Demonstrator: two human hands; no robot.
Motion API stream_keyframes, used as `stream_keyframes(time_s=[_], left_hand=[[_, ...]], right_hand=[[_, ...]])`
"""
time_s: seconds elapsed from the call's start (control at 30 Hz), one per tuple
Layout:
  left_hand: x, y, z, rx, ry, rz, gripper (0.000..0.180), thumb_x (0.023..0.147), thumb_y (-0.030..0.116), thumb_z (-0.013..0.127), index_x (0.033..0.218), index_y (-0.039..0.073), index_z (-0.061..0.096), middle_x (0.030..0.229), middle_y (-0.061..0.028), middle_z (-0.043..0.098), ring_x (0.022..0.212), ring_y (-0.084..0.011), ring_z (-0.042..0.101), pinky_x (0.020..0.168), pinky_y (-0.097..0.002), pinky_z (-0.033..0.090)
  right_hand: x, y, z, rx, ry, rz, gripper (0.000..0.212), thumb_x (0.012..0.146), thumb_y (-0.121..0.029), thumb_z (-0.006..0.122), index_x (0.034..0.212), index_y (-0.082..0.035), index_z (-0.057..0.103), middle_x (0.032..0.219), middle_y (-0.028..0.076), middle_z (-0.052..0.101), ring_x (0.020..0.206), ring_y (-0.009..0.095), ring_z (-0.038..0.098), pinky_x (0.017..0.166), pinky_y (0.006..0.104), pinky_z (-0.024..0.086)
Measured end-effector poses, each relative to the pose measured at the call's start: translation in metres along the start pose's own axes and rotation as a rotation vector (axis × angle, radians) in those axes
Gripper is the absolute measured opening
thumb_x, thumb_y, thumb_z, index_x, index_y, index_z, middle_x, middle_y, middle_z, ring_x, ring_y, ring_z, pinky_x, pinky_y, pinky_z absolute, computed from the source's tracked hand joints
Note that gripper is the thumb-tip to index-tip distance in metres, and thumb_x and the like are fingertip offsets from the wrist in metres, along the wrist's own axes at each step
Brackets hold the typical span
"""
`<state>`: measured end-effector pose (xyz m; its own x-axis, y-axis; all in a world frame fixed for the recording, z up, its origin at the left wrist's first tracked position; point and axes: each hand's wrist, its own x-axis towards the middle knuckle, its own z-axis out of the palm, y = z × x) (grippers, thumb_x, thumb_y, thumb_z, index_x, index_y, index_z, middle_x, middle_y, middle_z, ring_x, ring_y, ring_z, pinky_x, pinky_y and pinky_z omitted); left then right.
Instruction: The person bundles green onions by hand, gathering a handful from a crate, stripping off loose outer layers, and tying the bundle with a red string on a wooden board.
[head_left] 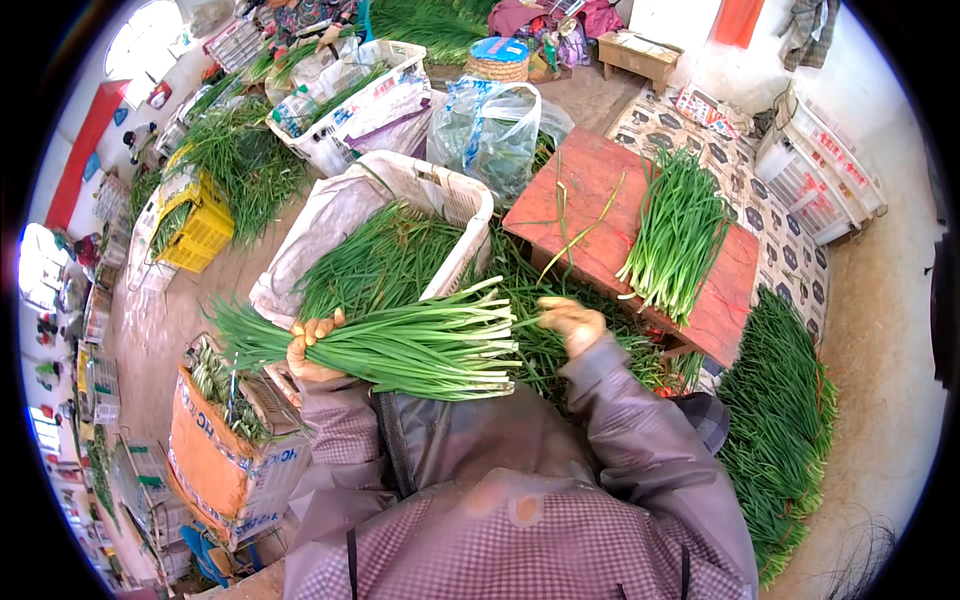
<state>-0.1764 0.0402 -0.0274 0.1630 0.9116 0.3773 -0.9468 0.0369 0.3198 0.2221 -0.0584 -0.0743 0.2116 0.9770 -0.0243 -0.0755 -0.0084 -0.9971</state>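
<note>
- The left hand (312,350) is wrapped around a thick bundle of long green chive stalks with pale cut ends (400,345), fingers curled over the top of it at its leafy half; the bundle lies level across the person's chest, pale ends pointing right.
- The right hand (572,325) sits just off those pale ends, fingers bent and drawn together; whether it pinches a stalk cannot be told.
- Behind the bundle, almost touching it, stands a white slatted plastic crate lined with a pale sack (455,200), filled with loose chives; its near edge leaves little room ahead of the left hand.
- To the right, a low red wooden surface (590,190) carries a smaller heap of trimmed green chives (675,235) near its right edge; its left half is mostly bare but for a few stray stalks.
- A dense pile of chives (785,420) lies on the floor beyond the surface's right corner.
- An orange cardboard box of trimmings (215,450) stands close at the person's left.
- Bare floor (880,330) opens at the far right.
</note>
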Motion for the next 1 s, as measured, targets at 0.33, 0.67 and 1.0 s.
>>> stream_keyframes(time_s=[0.33, 0.67, 1.0], left_hand=[[-0.002, 0.005, -0.013, 0.022, -0.001, 0.011, 0.012, 0.082, 0.01, 0.058, 0.094, 0.011, 0.059, 0.077, -0.0005, 0.057, 0.085, -0.0182, 0.055, 0.111, -0.0471, 0.027], [-0.005, 0.005, 0.001, 0.062, 0.111, 0.055, 0.008, 0.082, 0.011, 0.058, 0.089, 0.011, 0.055, 0.075, -0.0015, 0.053, 0.083, -0.0196, 0.055, 0.107, -0.0492, 0.03], [0.002, -0.008, 0.004, 0.038, 0.047, 0.031, 0.007, 0.084, 0.01, 0.055, 0.091, 0.01, 0.054, 0.078, -0.0019, 0.055, 0.086, -0.02, 0.055, 0.108, -0.0516, 0.028]], right_hand=[[-0.024, -0.035, 0.015, -0.283, -0.606, 0.266, 0.047, 0.084, -0.041, 0.065, 0.115, -0.007, 0.065, 0.123, 0.015, 0.059, 0.113, 0.024, 0.054, 0.102, 0.0339, 0.037], [-0.021, -0.01, 0.012, 0.133, -0.02, 0.154, 0.009, 0.081, -0.002, 0.06, 0.081, 0.001, 0.069, 0.094, 0.013, 0.068, 0.089, 0.018, 0.062, 0.089, 0.031, 0.046], [-0.003, -0.03, 0.062, -0.144, -0.456, -0.002, 0.064, 0.077, -0.016, 0.075, 0.13, -0.002, 0.042, 0.119, 0.012, 0.059, 0.109, 0.021, 0.055, 0.097, 0.0354, 0.042]])
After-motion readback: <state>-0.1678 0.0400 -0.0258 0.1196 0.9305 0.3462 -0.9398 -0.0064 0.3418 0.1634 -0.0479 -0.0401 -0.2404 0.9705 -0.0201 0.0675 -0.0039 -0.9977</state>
